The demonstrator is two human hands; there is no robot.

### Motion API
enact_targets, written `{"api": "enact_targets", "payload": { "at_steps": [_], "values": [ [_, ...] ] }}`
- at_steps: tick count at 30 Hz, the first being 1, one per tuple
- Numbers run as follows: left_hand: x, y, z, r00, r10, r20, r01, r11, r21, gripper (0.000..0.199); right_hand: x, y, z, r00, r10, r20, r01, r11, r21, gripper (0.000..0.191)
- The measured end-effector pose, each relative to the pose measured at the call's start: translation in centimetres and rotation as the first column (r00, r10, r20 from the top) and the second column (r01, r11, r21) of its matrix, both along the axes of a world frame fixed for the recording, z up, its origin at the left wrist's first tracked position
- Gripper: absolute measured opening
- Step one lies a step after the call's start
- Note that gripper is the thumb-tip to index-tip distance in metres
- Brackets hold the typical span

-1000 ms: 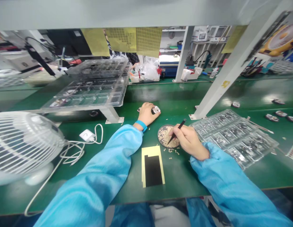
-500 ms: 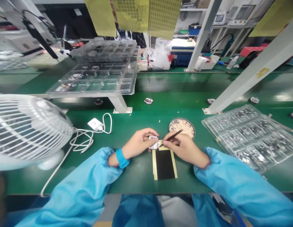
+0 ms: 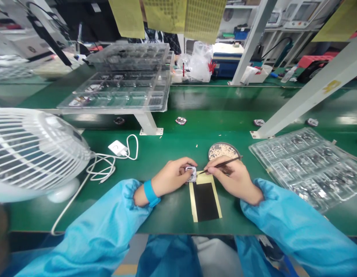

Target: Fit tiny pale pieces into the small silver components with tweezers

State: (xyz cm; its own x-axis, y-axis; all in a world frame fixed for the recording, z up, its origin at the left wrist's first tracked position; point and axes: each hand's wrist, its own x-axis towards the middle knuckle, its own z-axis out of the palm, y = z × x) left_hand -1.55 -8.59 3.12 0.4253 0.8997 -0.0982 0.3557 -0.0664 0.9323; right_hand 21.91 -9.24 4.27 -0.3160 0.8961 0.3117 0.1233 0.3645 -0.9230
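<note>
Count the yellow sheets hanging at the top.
4: left sheet, middle sheet and third sheet side by side; fourth sheet at upper right. Overlap may hide more.

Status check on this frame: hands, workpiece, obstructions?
Left hand gripping small pale-rimmed part. Right hand gripping dark tweezers, tip close beside part; contact unclear. Nothing visible blocking between them.

The small, squarish, white-rimmed housing (image 3: 191, 174) sits tilted in the left hand (image 3: 173, 177) above the counter (image 3: 169, 215). The slim, dark, pointed tool (image 3: 224, 163) slants in the right hand (image 3: 234, 177), its tip just beside the housing.
</note>
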Motion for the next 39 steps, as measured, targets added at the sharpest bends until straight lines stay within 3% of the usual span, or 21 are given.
{"api": "enact_targets", "payload": {
  "at_steps": [2, 5, 16, 25, 31, 35, 39],
  "values": [
    [0.1, 0.0, -0.2, 1.0, 0.006, 0.008, -0.006, 1.0, -0.013, 0.025, 0.0, 0.1, 0.2, 0.999, -0.014, 0.045, 0.007, 0.988, 0.154, 0.007],
    [0.1, 0.1, -0.4, 1.0, 0.018, 0.02, -0.017, 0.999, -0.033, 0.024, 0.0, 0.2, 0.1, 0.994, 0.014, 0.106, -0.039, 0.971, 0.237, 0.013],
    [0.2, 0.0, -0.2, 0.999, 0.031, 0.026, -0.03, 0.998, -0.05, 0.024, 0.0, 0.4, -0.1, 0.983, 0.075, 0.17, -0.121, 0.954, 0.276, 0.016],
    [0.2, 0.0, -0.2, 0.996, 0.048, 0.078, -0.042, 0.997, -0.07, 0.027, 0.6, 0.1, 0.3, 0.978, 0.034, 0.207, -0.085, 0.966, 0.243, 0.014],
    [0.3, -0.1, -0.1, 0.995, 0.051, 0.09, -0.044, 0.996, -0.077, 0.027, 0.1, 0.1, 0.0, 0.972, 0.045, 0.23, -0.083, 0.984, 0.158, 0.012],
    [0.3, 0.1, 0.2, 0.99, 0.049, 0.133, -0.032, 0.992, -0.121, 0.027, 0.4, 0.6, 0.2, 0.981, 0.151, 0.124, -0.144, 0.987, -0.067, 0.013],
    [0.4, 0.3, 0.7, 0.983, 0.031, 0.181, 0.005, 0.981, -0.195, 0.031, 1.2, 1.6, 0.4, 0.96, 0.274, -0.056, -0.279, 0.926, -0.253, 0.022]
  ]
}}
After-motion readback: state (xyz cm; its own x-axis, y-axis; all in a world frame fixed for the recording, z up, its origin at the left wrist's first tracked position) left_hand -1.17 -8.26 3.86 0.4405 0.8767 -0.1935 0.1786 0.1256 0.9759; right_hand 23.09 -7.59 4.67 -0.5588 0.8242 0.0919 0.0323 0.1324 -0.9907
